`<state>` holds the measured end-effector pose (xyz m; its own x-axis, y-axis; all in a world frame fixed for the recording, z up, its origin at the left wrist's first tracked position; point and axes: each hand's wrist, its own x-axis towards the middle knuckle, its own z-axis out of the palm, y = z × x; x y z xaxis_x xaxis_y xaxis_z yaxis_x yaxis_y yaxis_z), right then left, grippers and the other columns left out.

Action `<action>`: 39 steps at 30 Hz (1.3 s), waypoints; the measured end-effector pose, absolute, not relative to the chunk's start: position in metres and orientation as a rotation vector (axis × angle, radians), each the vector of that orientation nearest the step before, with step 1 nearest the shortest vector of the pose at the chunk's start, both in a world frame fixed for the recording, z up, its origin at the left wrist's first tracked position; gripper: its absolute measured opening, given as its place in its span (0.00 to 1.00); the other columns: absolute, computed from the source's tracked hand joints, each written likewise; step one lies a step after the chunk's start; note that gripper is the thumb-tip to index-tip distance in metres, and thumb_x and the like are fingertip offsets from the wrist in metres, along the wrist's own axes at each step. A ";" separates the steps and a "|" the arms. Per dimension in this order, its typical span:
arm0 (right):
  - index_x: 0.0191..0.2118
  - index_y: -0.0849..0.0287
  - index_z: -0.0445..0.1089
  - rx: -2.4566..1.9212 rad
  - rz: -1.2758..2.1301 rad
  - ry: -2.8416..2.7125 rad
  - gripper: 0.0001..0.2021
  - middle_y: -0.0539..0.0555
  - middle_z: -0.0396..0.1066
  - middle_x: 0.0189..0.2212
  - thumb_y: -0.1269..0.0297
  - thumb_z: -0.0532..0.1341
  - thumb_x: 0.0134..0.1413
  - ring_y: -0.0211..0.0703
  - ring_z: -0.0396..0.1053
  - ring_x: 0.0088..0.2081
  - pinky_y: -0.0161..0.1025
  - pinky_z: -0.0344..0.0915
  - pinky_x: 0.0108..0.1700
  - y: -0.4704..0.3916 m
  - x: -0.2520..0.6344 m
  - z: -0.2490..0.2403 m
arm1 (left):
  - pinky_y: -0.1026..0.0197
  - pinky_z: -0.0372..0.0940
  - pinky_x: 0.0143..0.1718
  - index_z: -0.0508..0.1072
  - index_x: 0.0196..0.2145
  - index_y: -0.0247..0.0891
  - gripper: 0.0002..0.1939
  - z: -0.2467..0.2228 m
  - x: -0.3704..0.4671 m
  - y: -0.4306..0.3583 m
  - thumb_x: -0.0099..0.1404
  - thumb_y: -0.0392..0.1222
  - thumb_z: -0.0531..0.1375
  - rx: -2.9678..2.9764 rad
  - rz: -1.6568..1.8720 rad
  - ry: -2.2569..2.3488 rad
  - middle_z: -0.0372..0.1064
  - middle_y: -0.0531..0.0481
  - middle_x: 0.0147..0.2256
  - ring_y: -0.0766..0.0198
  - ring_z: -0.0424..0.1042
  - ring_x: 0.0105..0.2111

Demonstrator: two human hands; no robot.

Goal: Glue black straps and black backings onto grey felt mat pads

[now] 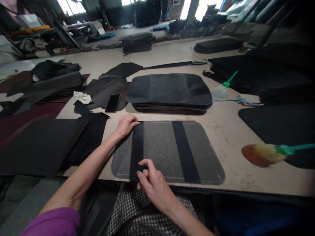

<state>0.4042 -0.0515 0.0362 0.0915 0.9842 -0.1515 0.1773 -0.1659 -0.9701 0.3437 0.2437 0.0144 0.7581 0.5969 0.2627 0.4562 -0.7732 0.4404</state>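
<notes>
A dark grey panel (159, 150) with rounded corners and a speckled face lies flat near the table's front edge. Two black strips run across it from far edge to near edge: the left strip (137, 141) and the right strip (186, 152). At the far end of the left strip, my left hand (126, 125) has its fingers closed and bent over the strip and panel edge. My right hand (155, 183) is over the strip's near end, thumb and index finger apart with a gap between them. Its other fingers are curled and partly hidden.
Behind the panel sits a stack of rounded black pieces (168, 91). A phone (113, 103) and crumpled white tissue (82, 97) lie left of it. To the right are an amber-stained bottle (263, 154) with a green nozzle and a clear bottle (221, 89). Black sheets (41, 141) cover the left side.
</notes>
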 end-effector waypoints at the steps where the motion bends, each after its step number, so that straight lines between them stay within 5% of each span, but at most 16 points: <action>1: 0.54 0.56 0.58 -1.508 1.167 -1.198 0.10 0.44 0.72 0.24 0.63 0.50 0.72 0.39 0.69 0.22 0.37 0.63 0.33 -0.052 0.406 0.037 | 0.54 0.63 0.47 0.77 0.34 0.40 0.06 0.014 0.347 0.244 0.68 0.43 0.65 2.606 0.554 0.816 0.76 0.47 0.37 0.56 0.72 0.41; 18: 0.52 0.54 0.57 -1.548 1.201 -1.137 0.09 0.43 0.73 0.23 0.61 0.52 0.70 0.38 0.67 0.19 0.36 0.65 0.31 -0.051 0.414 0.024 | 0.46 0.53 0.51 0.77 0.41 0.42 0.06 0.003 0.358 0.231 0.71 0.45 0.62 2.847 0.528 0.836 0.75 0.43 0.44 0.49 0.66 0.50; 23: 0.50 0.54 0.56 -1.555 1.221 -1.116 0.10 0.44 0.74 0.23 0.59 0.54 0.68 0.38 0.68 0.19 0.35 0.65 0.28 -0.051 0.414 0.022 | 0.43 0.49 0.55 0.78 0.44 0.43 0.15 0.003 0.350 0.217 0.78 0.44 0.51 2.941 0.423 0.799 0.76 0.43 0.45 0.50 0.64 0.51; 29: 0.43 0.52 0.53 -1.559 1.201 -1.154 0.09 0.44 0.73 0.22 0.56 0.55 0.66 0.39 0.66 0.17 0.34 0.62 0.23 -0.053 0.409 0.021 | 0.42 0.47 0.59 0.74 0.57 0.42 0.21 0.005 0.327 0.190 0.77 0.54 0.52 2.892 0.385 0.840 0.75 0.41 0.54 0.47 0.62 0.58; 39: 0.43 0.53 0.55 -1.673 1.075 -1.380 0.05 0.44 0.73 0.23 0.68 0.54 0.67 0.39 0.70 0.21 0.35 0.63 0.32 -0.047 0.401 0.020 | 0.41 0.48 0.61 0.70 0.61 0.43 0.22 -0.002 0.317 0.181 0.76 0.53 0.53 2.800 0.398 0.858 0.67 0.43 0.65 0.44 0.59 0.64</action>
<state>0.4007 -0.0473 0.0201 0.0854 0.9833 -0.1609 0.3970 -0.1817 -0.8997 0.3174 0.1807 -0.0017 0.7970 0.5703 0.1989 0.5204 -0.8155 0.2533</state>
